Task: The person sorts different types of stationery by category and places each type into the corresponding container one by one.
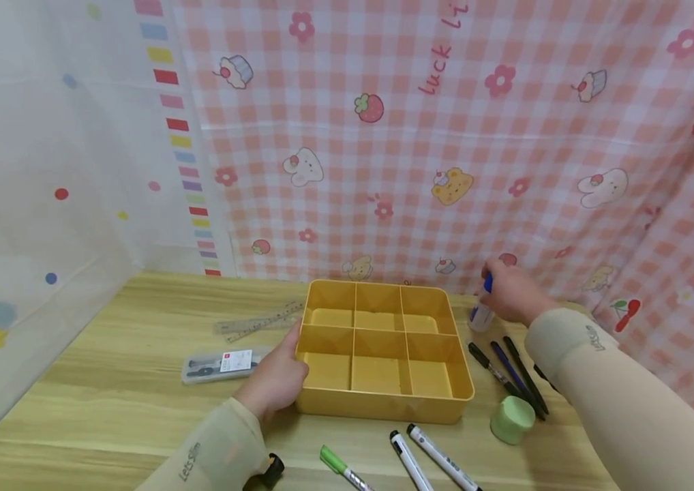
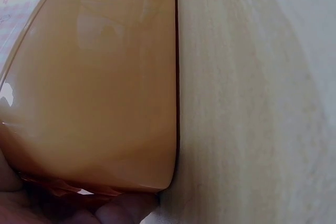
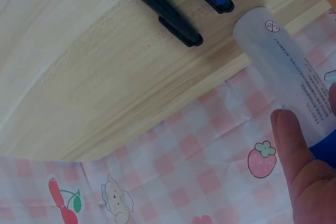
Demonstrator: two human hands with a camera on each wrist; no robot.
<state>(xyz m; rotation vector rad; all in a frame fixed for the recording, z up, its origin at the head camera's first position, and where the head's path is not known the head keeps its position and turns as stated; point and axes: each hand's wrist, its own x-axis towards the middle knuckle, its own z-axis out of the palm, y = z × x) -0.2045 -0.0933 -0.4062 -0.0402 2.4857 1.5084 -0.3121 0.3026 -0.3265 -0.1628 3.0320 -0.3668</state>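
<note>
A yellow organizer box [image 1: 380, 406] with several compartments stands on the wooden table. My left hand [image 1: 276, 378] rests against its front left corner, with a finger along the left wall. Up close in the left wrist view, the box's smooth wall [image 2: 100, 87] fills the left side, with fingers [image 2: 126, 208] touching its lower corner. Beyond the box's back right side, my right hand [image 1: 509, 293] grips a translucent bottle [image 1: 480, 317] with a blue top. Printed text shows on the bottle [image 3: 286, 69] in the right wrist view. Whether its base touches the table I cannot tell.
Several dark and blue pens [image 1: 519, 375] lie right of the box, near a pale green round object [image 1: 513, 419]. In front are white markers [image 1: 439, 457] and a green-capped pen [image 1: 341, 464]. Left lie clear rulers [image 1: 255, 326] and a flat case [image 1: 218, 366]. Printed cloth [image 1: 384, 157] hangs behind.
</note>
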